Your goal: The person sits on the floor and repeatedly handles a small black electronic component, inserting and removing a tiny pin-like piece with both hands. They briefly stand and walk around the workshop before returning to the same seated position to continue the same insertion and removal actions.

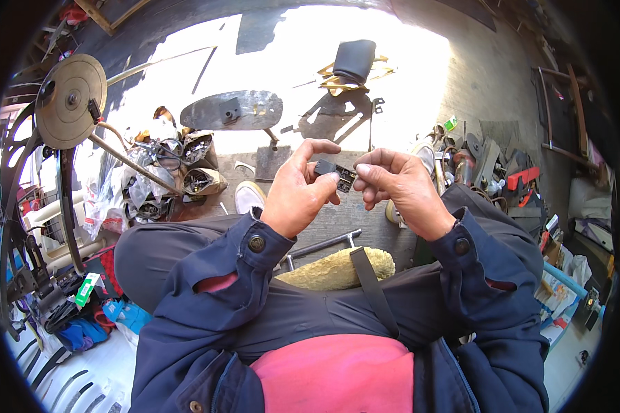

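A small black slotted block (pixel 326 167), perhaps a plastic part, is held between the thumb and fingers of my left hand (pixel 288 196). Its slotted face is turned toward my right hand (pixel 408 189). The fingertips of that hand are pinched together close beside the block's right end. Whatever they hold, if anything, is too small to make out. Both hands are raised above the ground in front of my lap, between my knees.
A fleecy yellowish seat (pixel 303 277) with a metal bar lies between my legs. Ahead stand a flat metal plate (pixel 200 110) and a folding stool (pixel 355 60). A large handwheel (pixel 69 96) and bags of parts (pixel 203 180) are left; tools and a red object (pixel 523 177) lie right.
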Available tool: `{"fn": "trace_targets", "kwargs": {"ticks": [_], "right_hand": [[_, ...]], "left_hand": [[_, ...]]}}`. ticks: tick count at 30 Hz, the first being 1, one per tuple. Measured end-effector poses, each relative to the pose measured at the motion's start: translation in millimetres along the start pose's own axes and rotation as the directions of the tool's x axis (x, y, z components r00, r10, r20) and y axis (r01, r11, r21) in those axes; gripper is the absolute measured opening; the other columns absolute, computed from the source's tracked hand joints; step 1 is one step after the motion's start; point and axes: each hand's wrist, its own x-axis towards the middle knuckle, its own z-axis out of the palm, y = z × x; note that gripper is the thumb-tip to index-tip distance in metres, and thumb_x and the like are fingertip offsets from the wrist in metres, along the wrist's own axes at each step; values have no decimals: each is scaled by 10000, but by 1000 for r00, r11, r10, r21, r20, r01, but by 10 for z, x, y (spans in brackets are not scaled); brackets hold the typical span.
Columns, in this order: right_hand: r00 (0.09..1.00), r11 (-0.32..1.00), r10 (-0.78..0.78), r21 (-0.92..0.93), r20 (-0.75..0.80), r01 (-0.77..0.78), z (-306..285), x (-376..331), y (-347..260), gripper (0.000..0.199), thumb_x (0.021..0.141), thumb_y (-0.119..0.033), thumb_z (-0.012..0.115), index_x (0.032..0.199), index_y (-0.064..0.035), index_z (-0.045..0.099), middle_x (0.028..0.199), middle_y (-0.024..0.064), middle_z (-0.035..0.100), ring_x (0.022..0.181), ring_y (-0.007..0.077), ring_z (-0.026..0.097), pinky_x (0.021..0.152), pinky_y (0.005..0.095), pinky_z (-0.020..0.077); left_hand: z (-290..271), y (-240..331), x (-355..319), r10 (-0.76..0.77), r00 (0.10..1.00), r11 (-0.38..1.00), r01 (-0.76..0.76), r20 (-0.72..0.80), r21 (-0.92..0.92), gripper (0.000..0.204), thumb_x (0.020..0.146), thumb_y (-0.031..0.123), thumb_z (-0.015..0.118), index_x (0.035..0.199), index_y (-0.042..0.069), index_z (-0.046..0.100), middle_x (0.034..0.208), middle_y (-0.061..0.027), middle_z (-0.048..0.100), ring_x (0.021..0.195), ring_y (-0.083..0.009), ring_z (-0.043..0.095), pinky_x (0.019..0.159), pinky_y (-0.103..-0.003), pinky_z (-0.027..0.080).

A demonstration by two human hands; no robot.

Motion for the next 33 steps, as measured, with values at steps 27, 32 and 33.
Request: {"fn": "trace_targets", "kwargs": {"ticks": [27,32,33], "right_hand": [[999,996,-32,83,16,31,19,-19,-59,260,1021,-102,598,1211,71,641,958,119,738,773,139,709,726,287,606],[980,981,-193,12,-43,194,112,100,-238,226,1011,-70,602,1200,44,652,965,136,749,800,138,714,747,280,604],[972,972,-234,-3,-35,234,151,142,-268,220,1008,-69,606,1191,43,656,966,134,751,800,136,712,748,277,601]], "left_hand": [[-1,7,38,151,988,988,-150,-44,29,387,934,24,561,1319,39,526,789,1,560,676,-73,553,621,-242,465],[-61,-10,42,120,988,992,-124,-97,-39,362,940,47,557,1301,49,537,774,-3,565,653,-77,560,619,-247,484],[-73,-17,35,118,989,992,-122,-95,-40,361,938,47,556,1299,47,538,768,-4,566,650,-77,559,619,-248,485]]}}
